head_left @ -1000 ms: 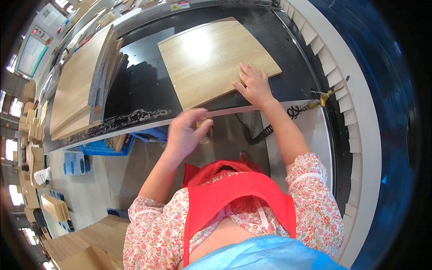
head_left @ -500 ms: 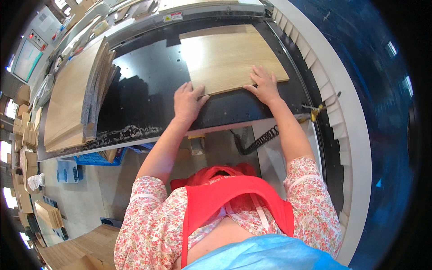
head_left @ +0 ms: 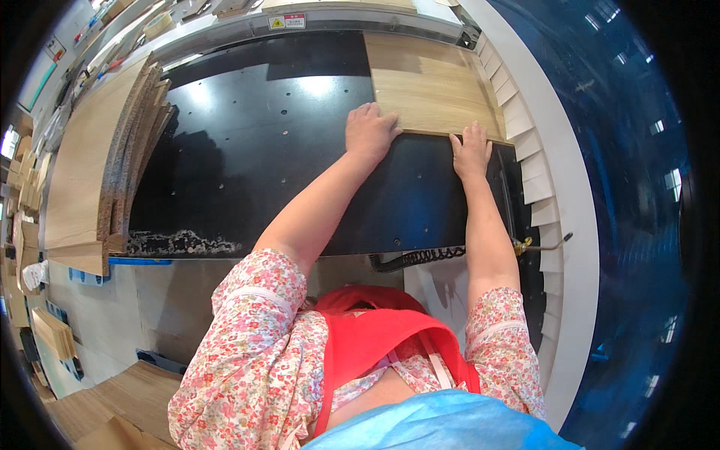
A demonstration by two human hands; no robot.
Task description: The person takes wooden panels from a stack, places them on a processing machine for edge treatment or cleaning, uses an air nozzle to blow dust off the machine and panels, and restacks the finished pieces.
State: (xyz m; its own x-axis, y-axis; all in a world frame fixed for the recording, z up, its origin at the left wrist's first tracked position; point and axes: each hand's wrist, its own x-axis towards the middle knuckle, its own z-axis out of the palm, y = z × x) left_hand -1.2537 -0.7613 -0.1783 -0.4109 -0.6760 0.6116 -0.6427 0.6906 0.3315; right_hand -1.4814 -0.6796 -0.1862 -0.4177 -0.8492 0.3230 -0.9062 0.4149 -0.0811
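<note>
While the left hand (head_left: 372, 133) is touching the near-left corner of the wood panel (head_left: 435, 86) and the right hand (head_left: 472, 152) its near edge, both unclenched, the panel is lying flat at the table's (head_left: 247, 150) far right, their spacing presumably preventing twisting.

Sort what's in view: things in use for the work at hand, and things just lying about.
In use:
- wood-grain board, both left hand and right hand at its near edge
- black worktop under it
- probably the similar stacked boards

Lying about, apparently:
- coiled black hose
- crumpled white bundle
</note>
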